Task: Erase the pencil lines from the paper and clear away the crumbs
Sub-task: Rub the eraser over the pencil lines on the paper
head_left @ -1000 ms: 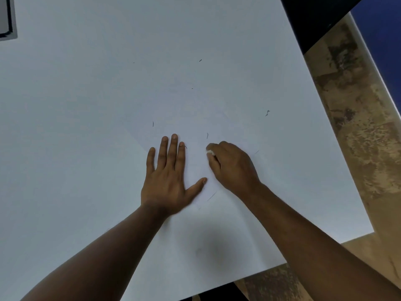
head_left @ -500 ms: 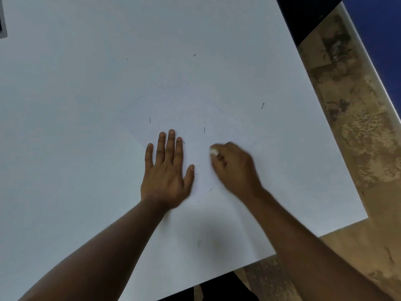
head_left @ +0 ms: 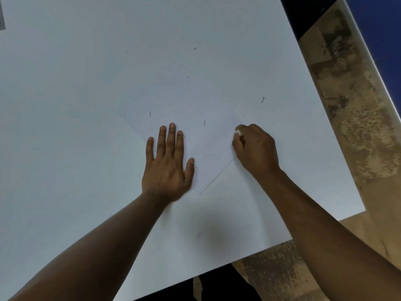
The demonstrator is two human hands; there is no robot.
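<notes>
White eraser [head_left: 238, 132] is pinched in my right hand [head_left: 257, 148] on the paper [head_left: 217, 94]; my left hand [head_left: 167, 168] presses flat, fingers straight, beside a pencil line [head_left: 217, 177].

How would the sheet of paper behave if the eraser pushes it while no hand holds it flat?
The paper looks thin and lies loose on the table, so it would probably slide or buckle. That is likely why the left hand presses it flat while the right hand rubs.

Two bare forearms are seen, no sleeve, ring or watch being worn. The left hand [head_left: 166, 168] and right hand [head_left: 257, 149] are ungloved, nails kept short.
</notes>
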